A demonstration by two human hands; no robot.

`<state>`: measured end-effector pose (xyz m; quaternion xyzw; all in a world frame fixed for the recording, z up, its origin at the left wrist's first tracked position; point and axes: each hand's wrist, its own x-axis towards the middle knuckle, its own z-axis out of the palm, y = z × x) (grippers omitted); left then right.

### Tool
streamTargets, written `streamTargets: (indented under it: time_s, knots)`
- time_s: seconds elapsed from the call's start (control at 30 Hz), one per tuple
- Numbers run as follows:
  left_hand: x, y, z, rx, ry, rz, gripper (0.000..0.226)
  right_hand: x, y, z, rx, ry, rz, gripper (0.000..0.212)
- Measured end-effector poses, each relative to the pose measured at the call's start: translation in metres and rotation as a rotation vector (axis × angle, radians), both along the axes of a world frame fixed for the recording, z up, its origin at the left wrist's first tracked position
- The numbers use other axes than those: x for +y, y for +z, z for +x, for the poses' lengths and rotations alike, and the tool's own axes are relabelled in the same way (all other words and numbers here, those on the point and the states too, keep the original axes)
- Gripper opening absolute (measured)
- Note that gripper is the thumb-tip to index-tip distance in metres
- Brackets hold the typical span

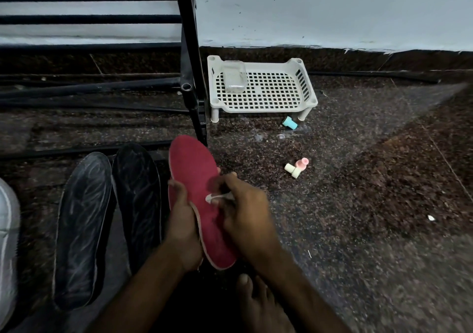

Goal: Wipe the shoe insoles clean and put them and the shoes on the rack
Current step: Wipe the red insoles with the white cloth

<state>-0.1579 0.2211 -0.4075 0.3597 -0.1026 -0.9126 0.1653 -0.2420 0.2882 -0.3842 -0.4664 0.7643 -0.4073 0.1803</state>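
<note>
1. Low in the centre of the frame, the left hand [181, 220] grips the red insole [192, 169] by its left edge, fingers curled round it. The toe end points up-frame.
2. The right hand [243, 212] lies on the insole's face with fingers bent. A small white mark shows at its fingertips, perhaps a printed logo or a scrap of cloth; I cannot tell whether the hand pinches anything.
3. Two black insoles [82, 227] lie side by side on the floor at lower left, with a white shoe [6, 243] at the left edge.
4. The black rack [189, 51] stands at upper left, with a white slotted tray [261, 102] just beside it.
</note>
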Motion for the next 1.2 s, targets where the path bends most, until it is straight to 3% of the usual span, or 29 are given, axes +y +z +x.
streamTargets:
  time_s: [0.13, 0.27, 0.5, 0.6, 0.73, 0.93, 1.07, 1.2]
  knots:
    - [-0.011, -0.004, 0.004, 0.03, 0.107, -0.029, 0.106, 0.012, 0.005, 0.026, 0.014, 0.071, 0.049, 0.015]
    - [-0.013, 0.0, 0.0, 0.048, 0.253, -0.035, 0.102, 0.025, 0.01, 0.026, -0.117, 0.082, 0.047, 0.019]
    - [-0.004, 0.01, -0.005, -0.015, 0.164, -0.039, 0.098, 0.005, 0.004, 0.007, -0.03, 0.022, 0.005, 0.016]
    - [-0.011, 0.01, 0.001, 0.012, 0.204, -0.014, 0.102, 0.012, 0.005, 0.013, -0.091, 0.024, 0.044, 0.021]
    - [-0.022, 0.007, 0.001, 0.096, 0.39, -0.14, 0.086, 0.04, 0.0, 0.035, -0.248, 0.02, 0.119, 0.017]
    - [-0.026, 0.016, -0.007, 0.153, 0.33, -0.215, 0.083, 0.041, 0.014, 0.029, -0.279, -0.056, -0.031, 0.013]
    - [-0.025, 0.008, 0.0, 0.151, 0.3, -0.226, 0.081, 0.035, 0.027, 0.009, -0.481, -0.217, -0.18, 0.015]
    - [-0.017, 0.009, -0.002, 0.086, 0.266, -0.269, 0.056, 0.03, 0.012, 0.003, -0.326, -0.221, -0.009, 0.02]
